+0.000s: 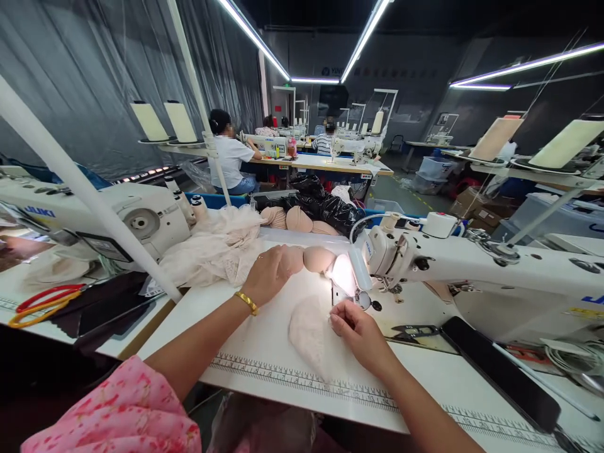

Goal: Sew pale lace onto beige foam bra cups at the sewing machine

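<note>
My left hand (268,272), with a gold bracelet at the wrist, has its fingers closed over the near edge of a beige bra cup (293,258). Beside that cup lies another beige bra cup (317,258), and a brightly lit pale piece (343,275) is by the sewing machine head (384,251). My right hand (355,327) pinches the right edge of a sheer cream fabric piece (309,333), which lies flat on the white table. The fingertips of the left hand are partly hidden.
Thread snips (415,331) and a black phone (500,371) lie to the right. A heap of cream lace (217,245) sits at left, with stacked bra cups (298,220) behind. Red-and-yellow-handled scissors (47,305) are far left. A measuring tape (283,372) runs along the front edge.
</note>
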The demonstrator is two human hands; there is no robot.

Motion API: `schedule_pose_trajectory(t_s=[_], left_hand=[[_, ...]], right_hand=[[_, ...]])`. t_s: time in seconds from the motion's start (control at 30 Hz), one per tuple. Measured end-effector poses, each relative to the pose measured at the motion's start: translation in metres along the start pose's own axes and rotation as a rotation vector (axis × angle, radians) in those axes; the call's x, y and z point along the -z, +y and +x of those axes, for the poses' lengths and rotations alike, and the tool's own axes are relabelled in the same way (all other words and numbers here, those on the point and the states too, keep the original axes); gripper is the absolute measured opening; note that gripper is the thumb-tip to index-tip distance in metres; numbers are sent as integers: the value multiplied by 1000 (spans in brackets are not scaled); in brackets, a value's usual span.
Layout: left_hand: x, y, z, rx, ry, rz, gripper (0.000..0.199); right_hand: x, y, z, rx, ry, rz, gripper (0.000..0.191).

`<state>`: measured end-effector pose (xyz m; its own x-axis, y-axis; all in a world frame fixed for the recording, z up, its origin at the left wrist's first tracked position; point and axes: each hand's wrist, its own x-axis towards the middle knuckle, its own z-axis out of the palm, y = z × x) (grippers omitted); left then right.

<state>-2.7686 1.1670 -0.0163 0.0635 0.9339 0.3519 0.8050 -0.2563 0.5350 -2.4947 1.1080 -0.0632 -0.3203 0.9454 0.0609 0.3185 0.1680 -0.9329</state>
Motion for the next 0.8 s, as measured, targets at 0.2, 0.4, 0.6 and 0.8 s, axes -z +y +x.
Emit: schedule_pose_trajectory(t_s=[0.2, 0.4, 0.6, 0.8], left_hand=[[-2, -18, 28, -14, 34, 53, 22], [20, 3, 18, 95, 232, -61, 28], [26, 50, -26, 227, -234, -538, 27], [7, 61, -39, 165, -290, -368, 18]], right_hand=[[-3, 4, 1, 19, -5, -49, 28], [-1, 1, 2, -16, 9, 42, 28], [7, -7, 4, -53, 34, 216, 32], [8, -11, 4, -76, 21, 283, 40]])
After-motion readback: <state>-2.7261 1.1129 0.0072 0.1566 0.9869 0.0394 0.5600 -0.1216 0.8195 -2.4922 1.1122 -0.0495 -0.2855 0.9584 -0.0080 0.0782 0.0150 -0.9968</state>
